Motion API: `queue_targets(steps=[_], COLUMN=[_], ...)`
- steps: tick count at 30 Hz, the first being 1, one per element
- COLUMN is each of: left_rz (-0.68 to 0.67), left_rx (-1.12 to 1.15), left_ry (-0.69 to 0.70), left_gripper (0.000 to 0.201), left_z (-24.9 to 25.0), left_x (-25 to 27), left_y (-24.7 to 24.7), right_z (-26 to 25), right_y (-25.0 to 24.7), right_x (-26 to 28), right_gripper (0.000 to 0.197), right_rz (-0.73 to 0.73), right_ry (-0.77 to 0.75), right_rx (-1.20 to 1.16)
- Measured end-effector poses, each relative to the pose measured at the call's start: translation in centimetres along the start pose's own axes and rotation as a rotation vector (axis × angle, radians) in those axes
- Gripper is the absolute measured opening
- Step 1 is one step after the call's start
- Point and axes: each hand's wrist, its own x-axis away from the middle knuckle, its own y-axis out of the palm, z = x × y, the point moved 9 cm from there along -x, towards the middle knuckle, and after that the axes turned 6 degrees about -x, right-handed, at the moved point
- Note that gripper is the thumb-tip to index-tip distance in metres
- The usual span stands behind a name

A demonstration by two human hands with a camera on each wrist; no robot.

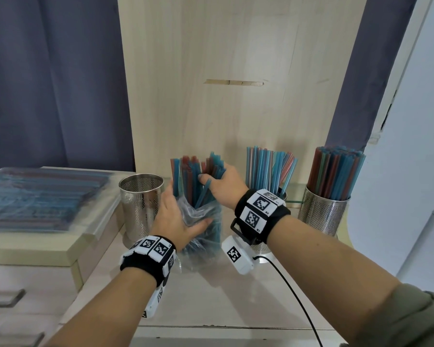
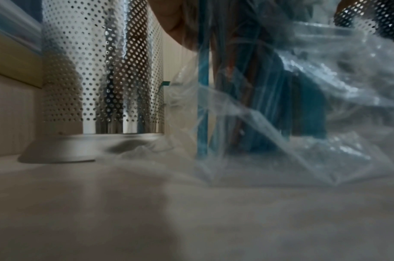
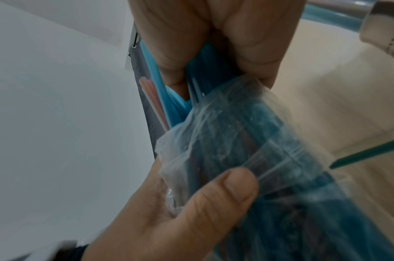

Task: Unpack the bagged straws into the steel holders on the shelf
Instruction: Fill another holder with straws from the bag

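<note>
On the shelf (image 1: 211, 296), just right of the empty steel holder (image 1: 140, 204), the clear plastic bag (image 1: 203, 226) stood upright with its bundle of straws (image 1: 193, 176) sticking out the top. Your left hand (image 1: 176, 221) gripped the bag around its middle, thumb (image 3: 216, 194) pressed on the crumpled plastic, fingers wrapped round the far side. Your right hand (image 1: 226, 186) was above it, fingers curled around the upper part of the straw bundle, just over the bag mouth. One blue straw poked out loose between thumb and palm, tilted. The left wrist view showed the bag bottom (image 2: 281, 150) touching the shelf, right beside the empty holder's base (image 2: 79, 146); blurry otherwise.

Right of the empty holder, behind your right wrist, a second holder (image 1: 263, 246) was mostly hidden, blue and pink straws (image 1: 271, 169) fanned out of it. Further right from there, a third holder (image 1: 321, 211) stood packed with red, green and blue straws (image 1: 336, 174).

Left of the empty holder, on the raised drawer unit (image 1: 48, 246), lay flat packs of bagged straws (image 1: 40, 196), blurred. Behind the holders: wood back panel (image 1: 223, 83), dark curtain (image 1: 55, 83) to either side.
</note>
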Motion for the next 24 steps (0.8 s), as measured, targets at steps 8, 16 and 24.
queue_targets(steps=[8, 16, 24], left_rz=[0.001, 0.004, 0.002], left_rx=[0.005, 0.020, 0.010], left_ry=[-0.003, -0.031, -0.018], left_gripper=[0.131, 0.130, 0.129], left_z=[0.1, 0.0, 0.2], left_x=[0.0, 0.1, 0.0], left_y=[-0.1, -0.1, -0.2], right_z=[-0.3, -0.3, -1.0], right_y=[0.0, -0.2, -1.8], right_x=[0.1, -0.1, -0.2], right_gripper=[0.016, 0.021, 0.019], right_rz=[-0.066, 0.031, 0.114], right_ry=[0.025, 0.005, -0.037], right_rx=[0.019, -0.008, -0.038])
